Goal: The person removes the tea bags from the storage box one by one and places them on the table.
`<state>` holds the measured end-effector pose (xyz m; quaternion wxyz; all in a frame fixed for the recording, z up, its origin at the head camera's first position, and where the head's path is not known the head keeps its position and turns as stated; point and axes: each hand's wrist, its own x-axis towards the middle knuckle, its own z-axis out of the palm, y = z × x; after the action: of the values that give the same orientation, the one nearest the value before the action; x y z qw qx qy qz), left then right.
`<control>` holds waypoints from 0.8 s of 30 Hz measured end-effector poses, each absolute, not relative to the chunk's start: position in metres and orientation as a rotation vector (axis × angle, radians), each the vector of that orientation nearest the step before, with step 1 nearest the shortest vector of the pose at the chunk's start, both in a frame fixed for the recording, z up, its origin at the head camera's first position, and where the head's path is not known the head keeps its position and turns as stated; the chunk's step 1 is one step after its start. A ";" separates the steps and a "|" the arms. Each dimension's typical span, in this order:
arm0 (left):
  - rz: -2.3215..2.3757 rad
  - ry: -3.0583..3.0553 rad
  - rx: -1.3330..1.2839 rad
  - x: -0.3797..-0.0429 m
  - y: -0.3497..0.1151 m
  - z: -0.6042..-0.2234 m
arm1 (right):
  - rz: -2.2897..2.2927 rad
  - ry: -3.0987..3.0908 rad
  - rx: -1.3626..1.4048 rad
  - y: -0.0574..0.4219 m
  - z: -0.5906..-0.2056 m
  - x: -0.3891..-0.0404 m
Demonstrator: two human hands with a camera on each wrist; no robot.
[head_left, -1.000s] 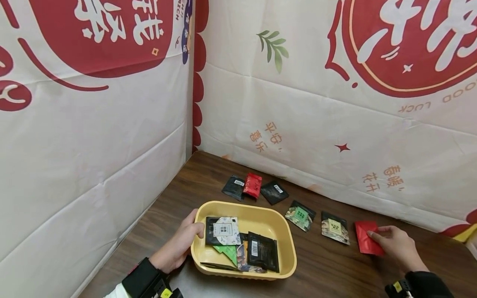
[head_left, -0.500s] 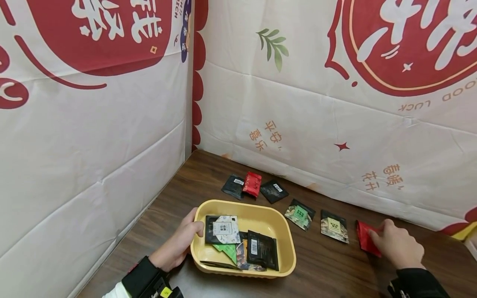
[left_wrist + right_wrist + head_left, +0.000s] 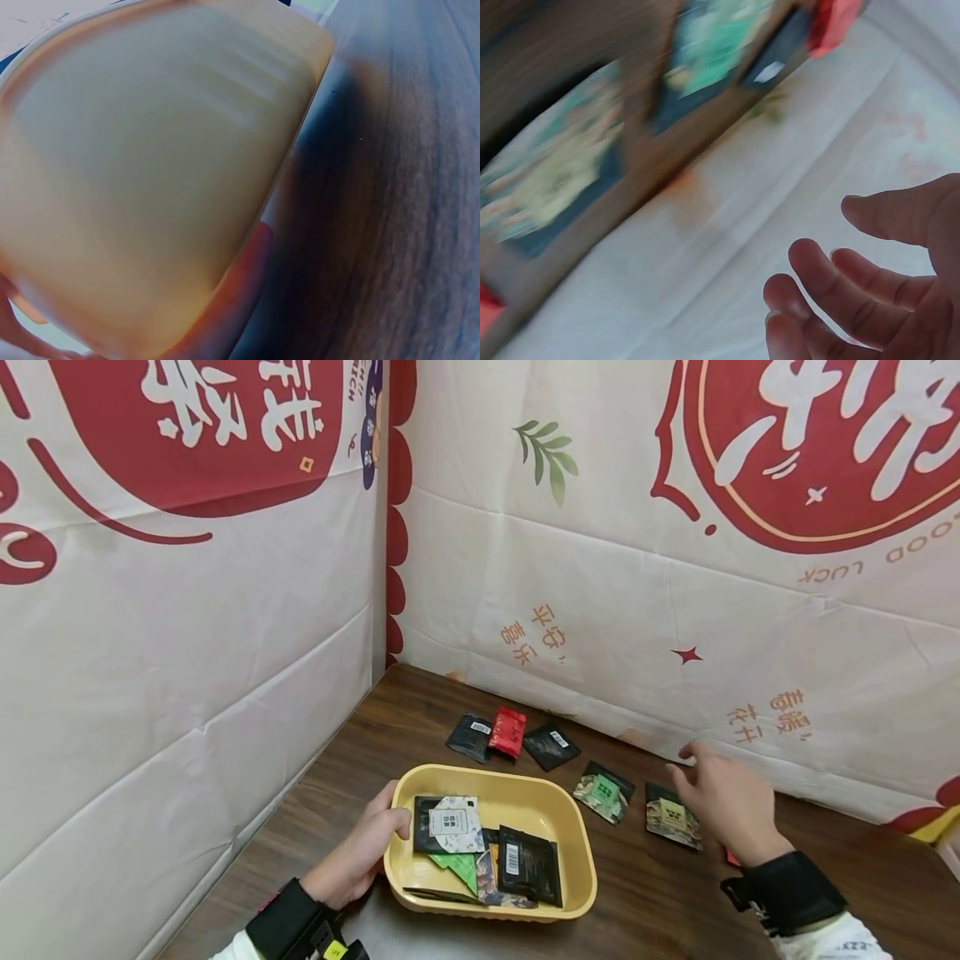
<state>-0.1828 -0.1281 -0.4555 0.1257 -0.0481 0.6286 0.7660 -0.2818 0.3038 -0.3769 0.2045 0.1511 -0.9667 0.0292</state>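
My left hand [image 3: 360, 847] grips a yellow plastic basin [image 3: 528, 793] by its left rim, thumb over the edge. Fingers also show under the basin's side in the left wrist view. Inside lie several flat sachets: a black-and-white one [image 3: 450, 824], a green one [image 3: 459, 868] and a black one [image 3: 529, 865] with a barcode. Nothing is held in my right hand [image 3: 731, 802], raised over the table with thumb and fingers apart. Close by its left side lies a sachet with a yellow label [image 3: 672, 815]. My right wrist hides most of a red sachet [image 3: 732, 857].
A green-labelled sachet [image 3: 603, 792] lies right of the basin. Farther back are a black sachet [image 3: 551, 747], a red sachet [image 3: 507, 732] and another dark sachet [image 3: 469, 737]. Printed white cloth walls [image 3: 525, 568] border the wooden table [image 3: 622, 893] at the left and back.
My right hand has let go of the red sachet at the right, risen and moved left toward the yellow-labelled sachet. The left hand and basin have stayed in place.
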 end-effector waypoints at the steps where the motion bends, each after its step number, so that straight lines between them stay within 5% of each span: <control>1: 2.233 1.826 -0.133 -0.183 -0.128 -0.456 | 0.083 -2.652 0.473 0.295 -0.375 -0.282; 15: 2.226 1.832 -0.112 -0.183 -0.130 -0.455 | 0.125 -2.428 1.142 0.160 -0.366 -0.241; 24: 2.244 1.824 -0.082 -0.181 -0.132 -0.454 | 0.096 -3.080 1.461 0.135 -0.382 -0.218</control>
<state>-0.1809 -0.1317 -0.4540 0.1241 -0.0280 0.6257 0.7697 -0.2185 0.1348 -0.3819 -0.1338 0.4246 -0.8950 0.0278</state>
